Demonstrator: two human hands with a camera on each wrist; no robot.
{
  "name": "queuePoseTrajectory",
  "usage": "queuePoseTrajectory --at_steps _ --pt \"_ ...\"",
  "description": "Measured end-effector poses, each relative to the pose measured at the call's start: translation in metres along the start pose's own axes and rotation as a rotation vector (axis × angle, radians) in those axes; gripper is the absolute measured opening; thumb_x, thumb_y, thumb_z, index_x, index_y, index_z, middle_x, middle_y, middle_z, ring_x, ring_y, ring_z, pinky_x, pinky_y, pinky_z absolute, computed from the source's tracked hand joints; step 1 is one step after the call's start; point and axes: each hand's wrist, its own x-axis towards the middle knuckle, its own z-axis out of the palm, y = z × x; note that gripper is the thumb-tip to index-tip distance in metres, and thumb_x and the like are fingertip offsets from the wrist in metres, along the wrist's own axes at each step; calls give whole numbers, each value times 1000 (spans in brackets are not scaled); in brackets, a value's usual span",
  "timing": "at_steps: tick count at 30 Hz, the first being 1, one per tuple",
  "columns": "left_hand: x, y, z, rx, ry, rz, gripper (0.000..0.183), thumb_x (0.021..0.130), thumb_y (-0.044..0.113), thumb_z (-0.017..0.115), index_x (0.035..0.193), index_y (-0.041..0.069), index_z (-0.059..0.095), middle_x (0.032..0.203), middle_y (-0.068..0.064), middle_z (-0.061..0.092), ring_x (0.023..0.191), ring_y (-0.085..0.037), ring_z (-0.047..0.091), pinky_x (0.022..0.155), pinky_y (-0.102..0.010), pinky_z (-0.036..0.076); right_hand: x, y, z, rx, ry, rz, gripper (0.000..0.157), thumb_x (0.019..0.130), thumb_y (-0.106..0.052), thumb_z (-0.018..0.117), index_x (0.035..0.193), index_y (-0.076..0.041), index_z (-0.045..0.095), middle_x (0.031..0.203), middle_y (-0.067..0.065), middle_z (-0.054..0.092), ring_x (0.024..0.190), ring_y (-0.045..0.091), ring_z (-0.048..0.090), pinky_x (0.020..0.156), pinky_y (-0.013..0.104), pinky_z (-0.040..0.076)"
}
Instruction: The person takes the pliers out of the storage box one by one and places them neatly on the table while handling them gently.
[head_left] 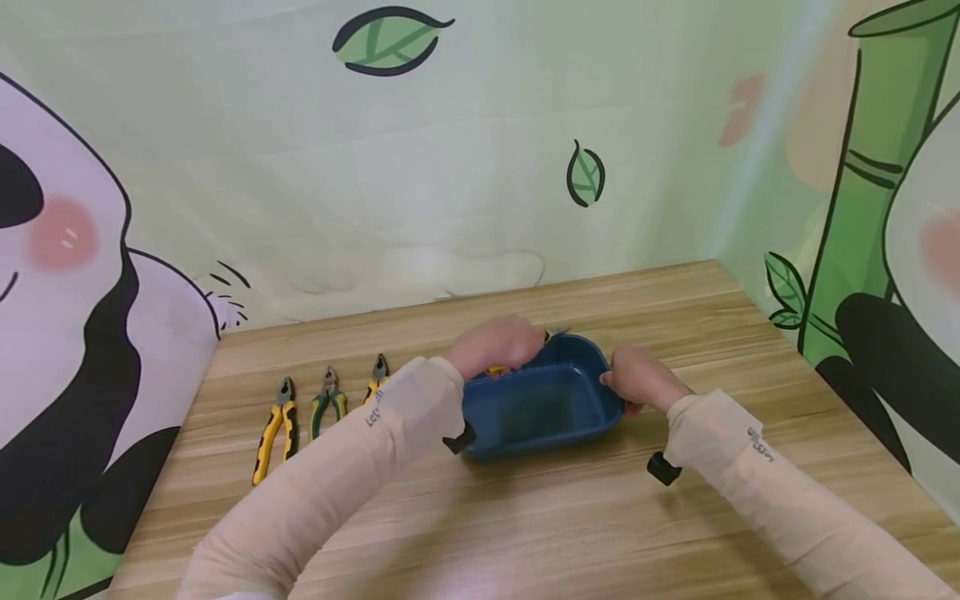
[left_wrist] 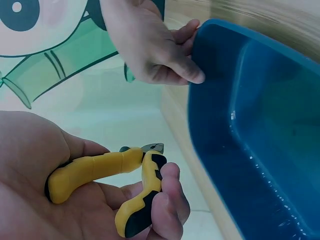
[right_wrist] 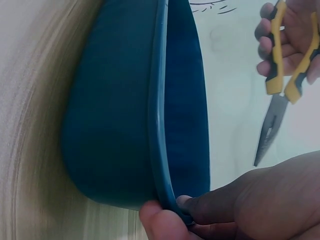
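My left hand (head_left: 498,343) is raised above the far left side of a blue plastic basin (head_left: 536,408). It holds needle-nose pliers (right_wrist: 272,125) with yellow and black handles, which spread apart in the left wrist view, fingers curled round one of them. The long pointed nose shows best in the right wrist view. At the basin's right end, my right hand (head_left: 643,377) pinches the rim, thumb inside and fingers outside. Only bare blue floor shows in the visible part of the basin; my left arm hides its left end.
Left of the basin on the wooden table (head_left: 570,517) lie yellow-black pliers (head_left: 264,446), green-handled pliers (head_left: 330,383) and another yellow-handled pair (head_left: 380,367), partly covered by my left sleeve. A printed cloth (head_left: 480,183) with pandas and bamboo hangs behind the table.
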Motion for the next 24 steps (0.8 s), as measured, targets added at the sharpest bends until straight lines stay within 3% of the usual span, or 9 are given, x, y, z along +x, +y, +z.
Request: queuePoseTrajectory --at_steps 1,8,13,24 --pt "-1 0 -2 11 3 5 36 110 23 40 80 10 55 70 -3 55 58 -17 54 56 -26 45 0 0 0 -2 0 0 24 102 -3 58 82 7 65 55 9 65 47 19 68 56 29 57" --pt "-9 3 -14 -185 16 -128 45 110 29 37 73 10 54 63 -2 53 51 -17 51 51 -28 46 0 2 0 3 -2 -6 24 102 -3 57 83 9 65 55 9 64 47 19 68 57 29 58" --pt "-12 4 -20 -233 30 -137 48 110 30 36 71 9 55 61 -1 50 54 -19 50 55 -31 48 -1 3 -1 10 3 -12 23 101 -3 58 83 8 65 56 10 65 49 22 69 57 29 58" --pt "-16 7 -28 -214 41 -119 50 110 29 36 67 11 53 60 -1 49 53 -19 49 53 -31 46 -1 3 0 30 0 -10 21 101 -2 58 83 7 64 59 12 65 46 17 67 55 28 57"
